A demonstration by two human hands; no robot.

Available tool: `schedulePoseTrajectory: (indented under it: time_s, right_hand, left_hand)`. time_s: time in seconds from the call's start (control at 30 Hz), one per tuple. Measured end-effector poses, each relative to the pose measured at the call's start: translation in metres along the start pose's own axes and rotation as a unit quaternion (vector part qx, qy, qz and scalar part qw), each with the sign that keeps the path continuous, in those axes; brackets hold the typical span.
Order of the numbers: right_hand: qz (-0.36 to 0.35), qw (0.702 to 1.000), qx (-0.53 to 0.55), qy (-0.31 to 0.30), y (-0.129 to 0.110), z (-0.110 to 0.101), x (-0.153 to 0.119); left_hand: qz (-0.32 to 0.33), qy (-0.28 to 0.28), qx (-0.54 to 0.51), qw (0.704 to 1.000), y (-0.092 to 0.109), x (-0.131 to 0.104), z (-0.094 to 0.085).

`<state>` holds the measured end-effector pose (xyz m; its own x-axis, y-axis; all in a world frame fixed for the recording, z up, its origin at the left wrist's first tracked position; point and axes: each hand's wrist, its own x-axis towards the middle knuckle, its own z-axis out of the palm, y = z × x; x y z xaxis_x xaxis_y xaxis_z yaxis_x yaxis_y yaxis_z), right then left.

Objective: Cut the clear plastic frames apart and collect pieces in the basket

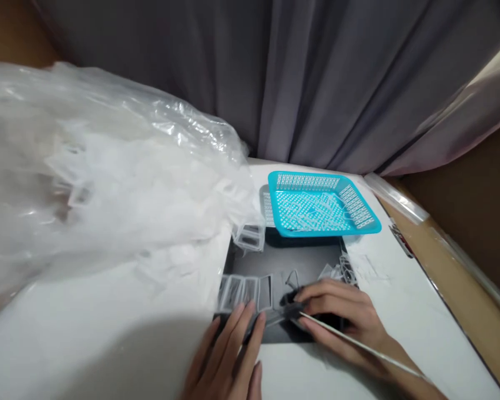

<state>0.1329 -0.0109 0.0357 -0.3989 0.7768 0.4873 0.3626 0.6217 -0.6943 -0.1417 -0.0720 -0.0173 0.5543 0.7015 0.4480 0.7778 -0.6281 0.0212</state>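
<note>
My left hand [231,353] lies with its fingers stretched out over the lower left of a black mat [283,253]. Its fingertips touch the near ends of several clear, flat pieces with whitish rims [244,291], laid side by side. My right hand [345,311] is closed in a pinch around a small dark tool [294,311], whose kind I cannot make out. From that grip a thin white cord or stick [366,347] runs back over my wrist. The tool's tip is blurred, close to a narrow clear strip between my hands.
A blue basket [325,230] holding thin clear scraps stands behind the mat. At left, a big clear plastic bag [120,183] is full of whitish pieces. Clear offcuts [337,271] lie by my right hand. A small red-and-metal tool [402,241] rests near the table's right edge. Grey curtain [316,83] hangs behind.
</note>
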Motion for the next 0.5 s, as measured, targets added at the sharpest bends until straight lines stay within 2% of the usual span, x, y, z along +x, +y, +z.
schedulePoseTrajectory:
  time_s: [0.17, 0.3, 0.5]
  right_hand:
    - [0.054, 0.995, 0.047, -0.071, -0.006, 0.015, 0.016]
    - [0.07, 0.989, 0.074, -0.109, 0.002, 0.02, 0.02]
    - [0.058, 0.988, 0.064, -0.126, 0.012, 0.024, 0.015]
  left_hand:
    - [-0.05, -0.031, -0.04, 0.997, 0.018, 0.005, -0.018]
    - [-0.102, -0.07, -0.068, 0.99, 0.03, 0.004, -0.017]
    - [-0.11, -0.079, -0.069, 0.988, 0.035, 0.002, -0.015]
